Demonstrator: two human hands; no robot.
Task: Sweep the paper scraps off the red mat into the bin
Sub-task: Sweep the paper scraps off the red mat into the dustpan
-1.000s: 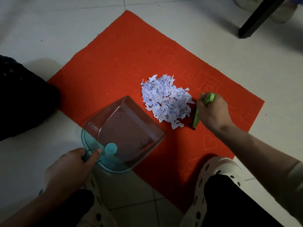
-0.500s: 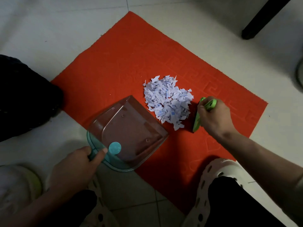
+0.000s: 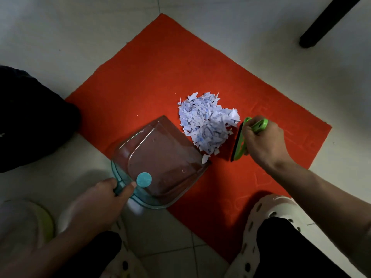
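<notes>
A heap of white paper scraps [image 3: 206,123] lies near the middle of the red mat [image 3: 160,67]. My left hand [image 3: 100,201] grips the handle of a clear teal dustpan [image 3: 160,163], whose open lip touches the heap's lower left edge; one scrap rests on the lip. My right hand [image 3: 263,141] holds a small green brush [image 3: 241,141] upright on the mat, just right of the heap. The pan is otherwise empty.
A pale bin with a green rim [image 3: 26,223] shows dimly at bottom left. White perforated clogs [image 3: 269,213] and dark trouser legs fill the bottom edge. A dark bundle [image 3: 30,117] lies left of the mat, and a black furniture leg [image 3: 325,23] stands at top right on white tiles.
The brush has pushed the heap left and bunched it tighter against the dustpan's lip. The dustpan has edged closer to the heap. The bin has come into view at bottom left.
</notes>
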